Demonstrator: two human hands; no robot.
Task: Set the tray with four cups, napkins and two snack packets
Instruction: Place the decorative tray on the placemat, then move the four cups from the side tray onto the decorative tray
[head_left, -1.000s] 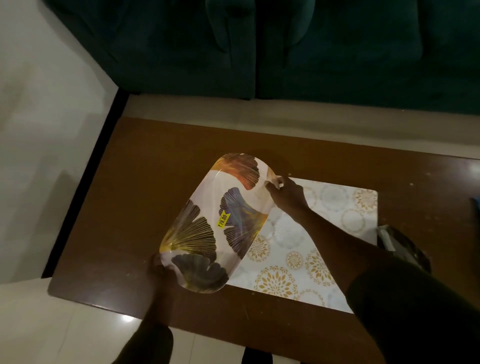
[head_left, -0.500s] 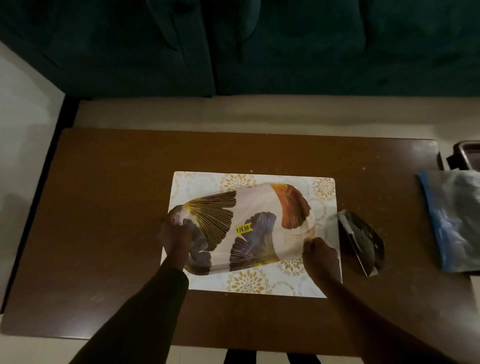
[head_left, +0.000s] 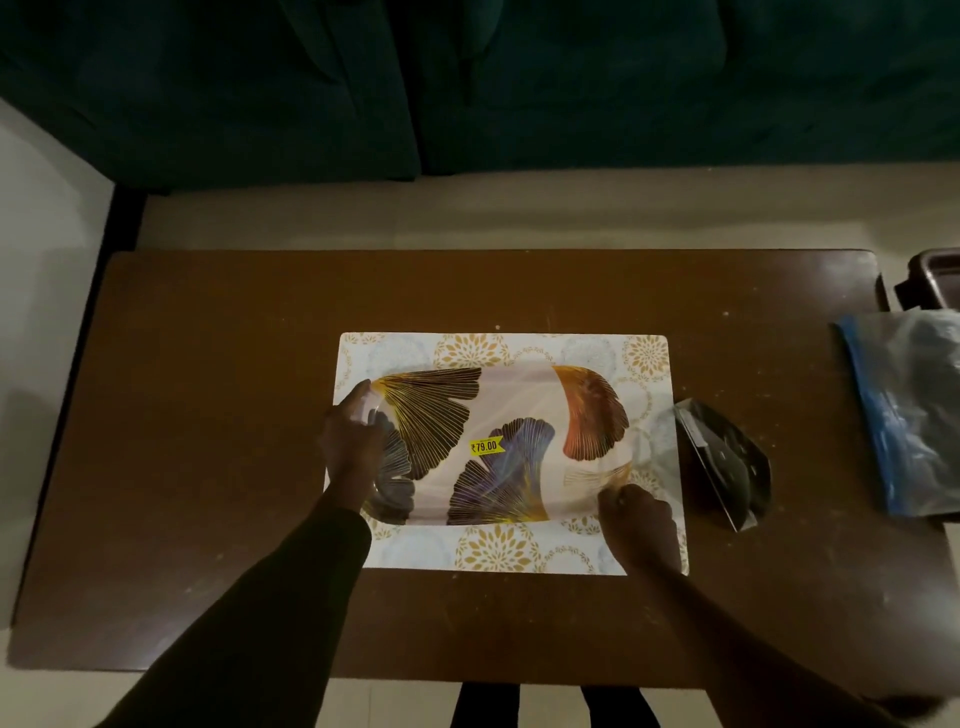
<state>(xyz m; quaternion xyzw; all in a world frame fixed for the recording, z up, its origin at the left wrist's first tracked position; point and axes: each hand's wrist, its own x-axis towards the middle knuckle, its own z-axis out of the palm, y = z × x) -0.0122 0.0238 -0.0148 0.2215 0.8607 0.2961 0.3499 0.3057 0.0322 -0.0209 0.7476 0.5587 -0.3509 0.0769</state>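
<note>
A white oblong tray printed with gold, purple and orange leaves and a yellow price sticker lies flat on a patterned placemat in the middle of the brown table. My left hand rests on the tray's left end, fingers over its rim. My right hand grips the tray's near right corner. A dark shiny snack packet lies just right of the placemat. No cups or napkins are visible.
A blue-edged clear plastic bag with dark contents lies at the table's right edge. Behind it stands a dark container, partly cut off. A dark green sofa runs along the far side, with pale floor between.
The tray was tilted and held off to the left of the placemat; both hands turned it level and set it down lengthwise on the placemat. The view swung right, revealing the plastic bag.
</note>
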